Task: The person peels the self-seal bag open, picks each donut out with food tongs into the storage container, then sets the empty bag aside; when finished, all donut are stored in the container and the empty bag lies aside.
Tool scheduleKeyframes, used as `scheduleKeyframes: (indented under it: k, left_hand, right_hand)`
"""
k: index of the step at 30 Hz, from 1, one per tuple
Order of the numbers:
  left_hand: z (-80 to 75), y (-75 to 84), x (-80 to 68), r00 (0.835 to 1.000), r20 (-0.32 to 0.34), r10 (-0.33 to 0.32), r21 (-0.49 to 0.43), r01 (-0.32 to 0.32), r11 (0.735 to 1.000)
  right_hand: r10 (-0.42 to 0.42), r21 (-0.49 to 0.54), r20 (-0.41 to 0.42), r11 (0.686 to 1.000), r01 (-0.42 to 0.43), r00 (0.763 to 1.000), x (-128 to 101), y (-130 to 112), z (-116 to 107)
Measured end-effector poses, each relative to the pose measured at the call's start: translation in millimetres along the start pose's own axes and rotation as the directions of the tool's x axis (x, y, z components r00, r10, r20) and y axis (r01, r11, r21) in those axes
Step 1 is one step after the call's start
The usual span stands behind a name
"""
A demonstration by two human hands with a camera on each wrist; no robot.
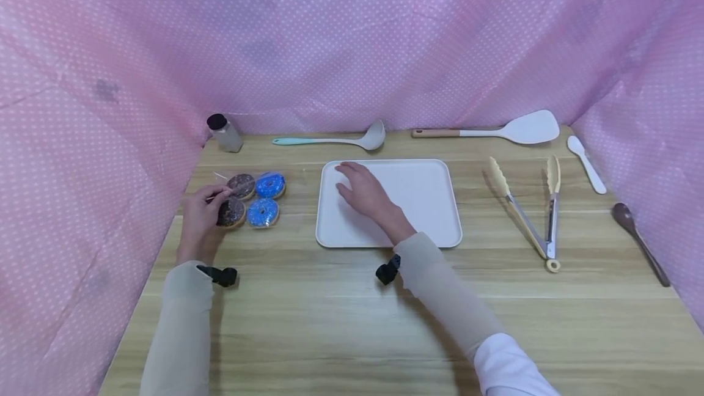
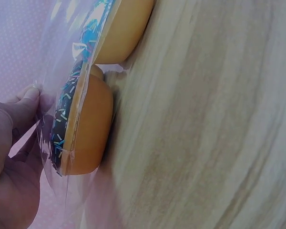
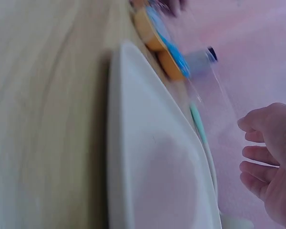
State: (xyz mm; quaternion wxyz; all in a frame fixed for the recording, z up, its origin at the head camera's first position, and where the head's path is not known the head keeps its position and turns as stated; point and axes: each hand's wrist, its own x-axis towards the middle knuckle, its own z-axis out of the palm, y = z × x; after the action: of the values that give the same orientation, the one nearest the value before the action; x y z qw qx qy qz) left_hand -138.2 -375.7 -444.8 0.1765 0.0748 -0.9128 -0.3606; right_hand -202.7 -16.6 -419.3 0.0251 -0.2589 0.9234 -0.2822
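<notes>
My left hand (image 1: pixel 199 216) pinches the edge of a clear plastic bag (image 2: pixel 47 76) between thumb and fingers. Inside the bag lie two chocolate doughnuts (image 1: pixel 231 213) with sprinkles and two blue-iced doughnuts (image 1: pixel 263 212), resting on the table at the left. In the left wrist view, one chocolate doughnut (image 2: pixel 88 126) shows from its side, close beside the fingers. Over the white tray (image 1: pixel 429 200) hovers my right hand (image 1: pixel 364 191), its fingers loosely bent and holding nothing. The right wrist view shows a gap between that hand (image 3: pixel 271 157) and the tray surface (image 3: pixel 157 143).
Along the back stand a black-capped jar (image 1: pixel 225 134), a ladle (image 1: pixel 341 139) and a white spatula (image 1: pixel 528 128). Spread tongs (image 1: pixel 536 219) lie right of the tray. A small white spoon (image 1: pixel 587 165) and a dark spoon (image 1: pixel 640 243) lie by the right edge. Pink dotted cloth (image 1: pixel 352 35) encloses the table.
</notes>
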Motion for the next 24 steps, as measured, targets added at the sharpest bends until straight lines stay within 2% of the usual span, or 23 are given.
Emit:
scheduleKeyframes:
  k: [6, 10, 13, 17, 24]
  left_hand:
    - [-1.2, 4.1, -0.7, 1.000, 0.004, -0.014, 0.018, 0.014, 1.000]
    - [-0.9, 4.2, -0.9, 0.999, 0.024, -0.038, 0.039, 0.037, 0.999]
    - [-0.9, 3.3, -1.1, 0.999, 0.019, -0.027, 0.032, 0.026, 0.999]
    - [-0.3, 2.4, -1.8, 1.000, 0.006, -0.009, 0.022, 0.009, 1.000]
    - [0.4, 3.1, -2.2, 1.000, 0.006, -0.016, 0.005, 0.016, 1.000]
  right_hand:
    - [0.063, 0.055, -0.103, 0.997, -0.057, 0.993, -16, 28, -23]
    - [0.107, 0.073, -0.137, 0.993, -0.097, 0.985, -26, 44, -35]
    - [0.135, 0.080, -0.158, 0.989, -0.123, 0.978, -33, 54, -44]
    - [0.155, 0.086, -0.207, 0.986, -0.140, 0.966, -45, 68, -56]
    - [0.171, 0.092, -0.295, 0.984, -0.151, 0.940, -68, 94, -78]
